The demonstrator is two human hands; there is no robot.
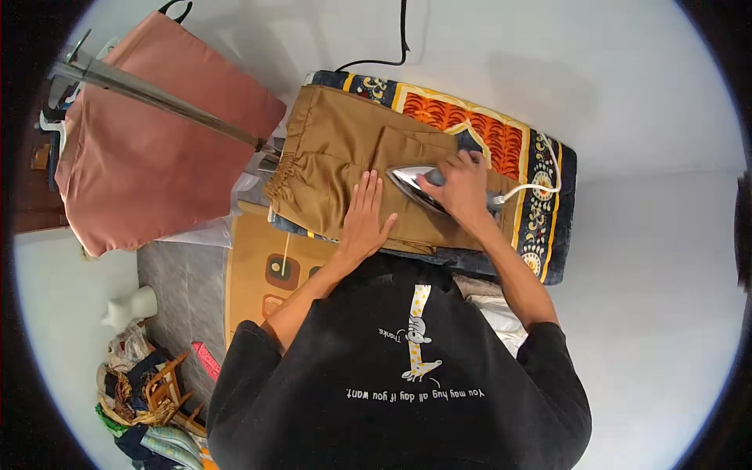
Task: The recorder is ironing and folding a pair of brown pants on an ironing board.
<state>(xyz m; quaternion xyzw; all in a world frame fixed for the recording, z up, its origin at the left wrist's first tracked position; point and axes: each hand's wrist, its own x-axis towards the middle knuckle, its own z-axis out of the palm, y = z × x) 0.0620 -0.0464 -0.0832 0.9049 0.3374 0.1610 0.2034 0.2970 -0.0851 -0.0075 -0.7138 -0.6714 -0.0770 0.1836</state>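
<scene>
Ironing brown garment (337, 125), apparently; gripping iron (409, 179) in right hand (464, 188); steadying it under flat, open-fingered left hand (363, 225); likely calls next for guiding iron clear of left.

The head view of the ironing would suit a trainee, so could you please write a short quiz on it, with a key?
1. Which hand has its grip on the iron, and what is the other hand doing?
2. True or false: the brown garment lies on top of a patterned cloth.
3. Fill in the missing colour: at the upper left, a metal pole passes in front of a large ____ sheet of fabric.

Key
1. The right hand holds it; the left hand rests on the brown garment.
2. True.
3. Pink.
</scene>
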